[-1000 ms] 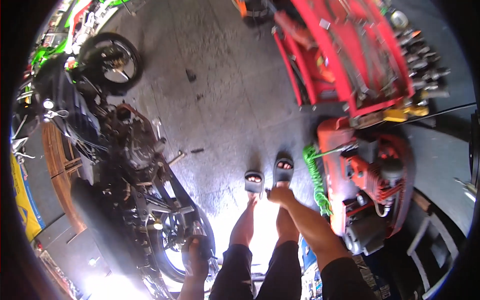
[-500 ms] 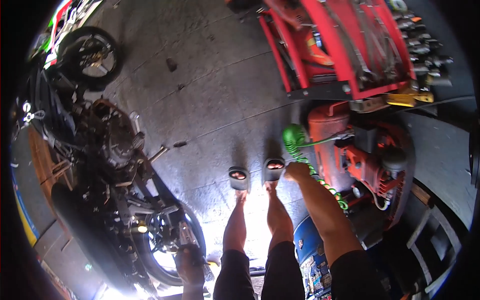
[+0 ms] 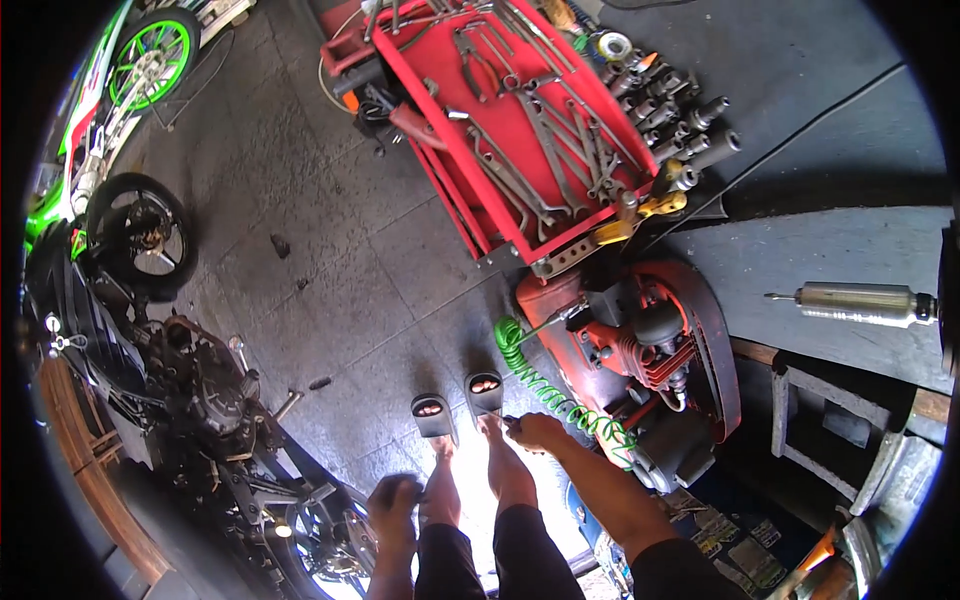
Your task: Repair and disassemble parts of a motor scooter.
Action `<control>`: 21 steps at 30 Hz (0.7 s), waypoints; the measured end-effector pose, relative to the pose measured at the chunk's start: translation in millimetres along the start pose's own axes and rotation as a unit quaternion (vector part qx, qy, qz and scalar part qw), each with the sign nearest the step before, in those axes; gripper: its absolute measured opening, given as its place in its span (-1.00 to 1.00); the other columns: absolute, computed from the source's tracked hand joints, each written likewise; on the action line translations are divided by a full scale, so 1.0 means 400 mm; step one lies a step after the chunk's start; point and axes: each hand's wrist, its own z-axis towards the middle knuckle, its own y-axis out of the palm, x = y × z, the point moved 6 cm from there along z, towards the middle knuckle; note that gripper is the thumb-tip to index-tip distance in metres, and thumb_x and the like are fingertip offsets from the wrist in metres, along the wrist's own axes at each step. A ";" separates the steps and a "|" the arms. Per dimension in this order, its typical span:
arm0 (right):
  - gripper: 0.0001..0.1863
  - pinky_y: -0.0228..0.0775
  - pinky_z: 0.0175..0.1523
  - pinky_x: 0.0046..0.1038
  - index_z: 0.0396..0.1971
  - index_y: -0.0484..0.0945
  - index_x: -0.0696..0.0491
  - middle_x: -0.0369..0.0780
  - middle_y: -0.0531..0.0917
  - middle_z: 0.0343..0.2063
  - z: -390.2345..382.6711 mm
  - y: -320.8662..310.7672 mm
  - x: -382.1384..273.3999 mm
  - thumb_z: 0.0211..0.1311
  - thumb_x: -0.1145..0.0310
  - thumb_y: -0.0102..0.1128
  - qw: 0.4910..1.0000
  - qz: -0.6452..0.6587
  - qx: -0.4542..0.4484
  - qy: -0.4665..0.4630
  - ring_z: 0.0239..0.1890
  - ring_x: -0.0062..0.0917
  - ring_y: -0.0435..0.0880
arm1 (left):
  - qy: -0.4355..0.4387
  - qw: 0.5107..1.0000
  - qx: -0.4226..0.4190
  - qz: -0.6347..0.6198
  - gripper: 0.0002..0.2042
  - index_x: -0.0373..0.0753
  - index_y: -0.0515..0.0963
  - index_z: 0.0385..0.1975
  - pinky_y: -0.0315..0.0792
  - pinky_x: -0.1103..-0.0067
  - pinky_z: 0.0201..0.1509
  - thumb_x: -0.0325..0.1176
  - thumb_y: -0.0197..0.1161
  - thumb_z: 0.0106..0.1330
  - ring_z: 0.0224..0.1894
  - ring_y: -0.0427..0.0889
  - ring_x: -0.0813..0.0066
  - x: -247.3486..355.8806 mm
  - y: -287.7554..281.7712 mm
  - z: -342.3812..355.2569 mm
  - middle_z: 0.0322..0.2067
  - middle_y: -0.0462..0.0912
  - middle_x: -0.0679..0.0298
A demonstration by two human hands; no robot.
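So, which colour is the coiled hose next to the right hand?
Bright green. The coiled hose shows best in the head view, by the right hand.

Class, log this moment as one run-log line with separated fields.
right hand: at green coiled hose | left hand: near motorcycle, closed | compressor: beside hose | tool cart: ahead

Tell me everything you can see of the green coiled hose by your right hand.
The green coiled hose is a bright green spiral, plastic by its look. It lies loosely stretched on the grey floor, running from beside the red compressor toward the person's feet. Its upper coils bunch tightly; the lower ones spread out. The right hand is at its lower stretch, seemingly touching or gripping it; the exact hold is unclear. Its ends are hidden.
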 end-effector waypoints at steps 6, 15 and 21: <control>-0.36 0.53 -0.09 -0.07 -0.23 0.68 0.03 0.00 0.72 -0.31 -0.104 -0.005 0.151 0.28 -0.28 -0.07 0.988 0.006 0.150 0.035 -0.21 -0.07 0.71 | 0.366 0.847 -0.222 0.316 -0.65 -0.27 0.51 0.11 0.48 0.26 -0.31 -0.41 0.06 0.34 -0.40 0.61 -0.07 -0.009 0.624 0.202 -0.39 0.62 -0.13; -0.63 0.56 -0.27 -0.26 -0.21 0.64 0.02 -0.11 0.72 -0.52 -0.221 0.129 0.400 0.26 0.00 0.22 0.872 0.403 0.266 0.081 -0.44 -0.28 0.76 | 0.371 0.856 -0.182 0.312 -0.59 -0.33 0.40 0.19 0.55 0.19 -0.17 -0.36 0.03 0.36 -0.22 0.62 -0.14 -0.044 0.931 0.255 -0.16 0.59 -0.13; -0.63 0.53 -0.42 -0.35 -0.35 0.65 0.06 -0.17 0.71 -0.58 -0.243 0.176 0.412 0.29 0.01 0.21 0.877 0.351 0.327 -0.013 -0.54 -0.43 0.73 | 0.318 0.900 -0.190 0.230 -0.63 -0.35 0.45 0.14 0.51 0.24 -0.17 -0.39 0.06 0.36 -0.20 0.60 -0.13 -0.096 0.932 0.294 -0.16 0.56 -0.11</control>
